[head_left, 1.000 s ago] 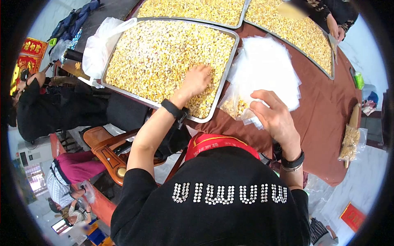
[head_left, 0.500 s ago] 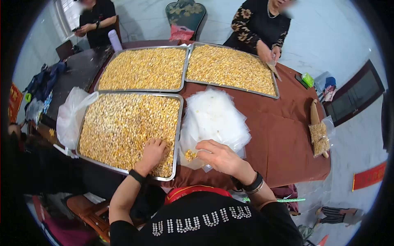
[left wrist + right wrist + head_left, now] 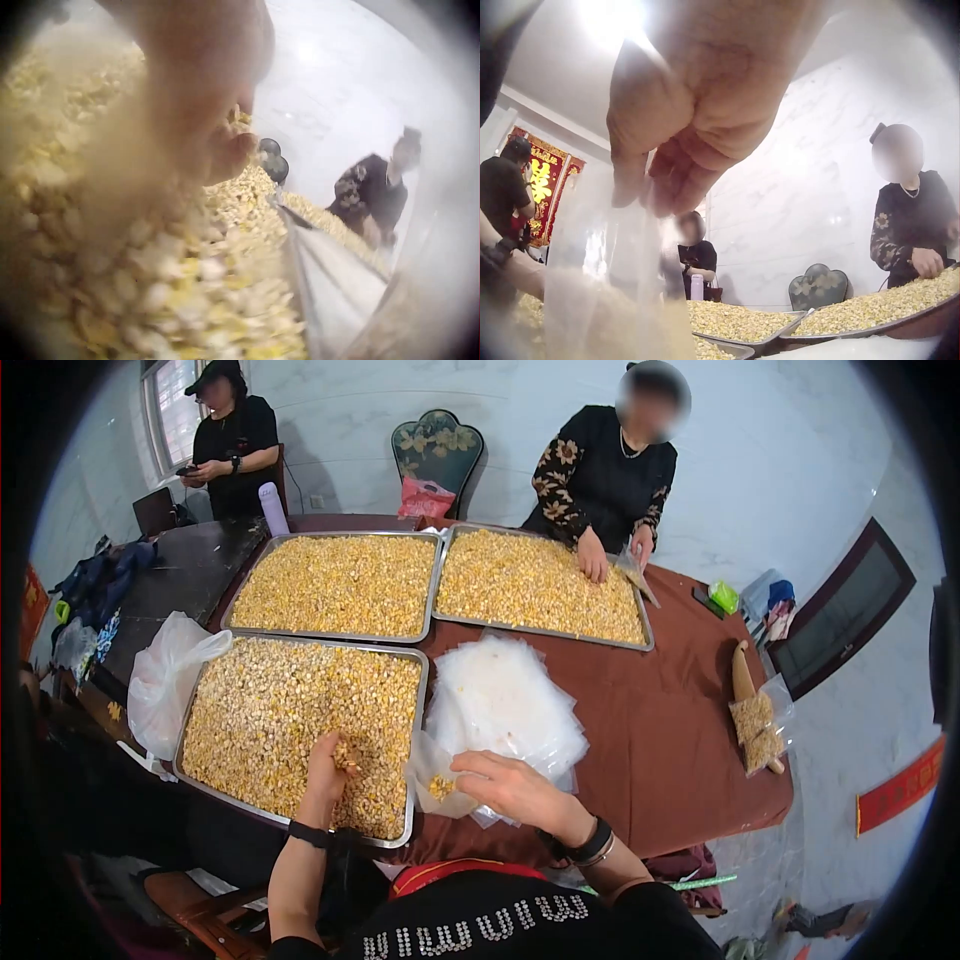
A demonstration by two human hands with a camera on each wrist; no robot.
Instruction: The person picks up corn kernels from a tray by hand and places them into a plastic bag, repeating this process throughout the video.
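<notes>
Partly, the left wrist view is lost to blur, and the left hand (image 3: pixel 325 772) runs out of its top edge; still, its fingers curl round a handful of corn kernels (image 3: pixel 346 756), a few showing past the fingertips. The right hand (image 3: pixel 512 790) pinches the mouth of a clear bag (image 3: pixel 592 277) between thumb and fingers; from the head its fingertips are hard to make out, and the bag's lower end is cut off in the right wrist view. That bag, upright beside the near tray's (image 3: pixel 423 690) right rim, has a few kernels low inside. Loose kernels fill the near tray, the far-left tray (image 3: pixel 330 635) and the far-right tray (image 3: pixel 540 632). Clear bags lie in an overlapping pile (image 3: pixel 510 705) right of the near tray; a white plastic bag (image 3: pixel 165 685), contents unclear, sits against its left side.
</notes>
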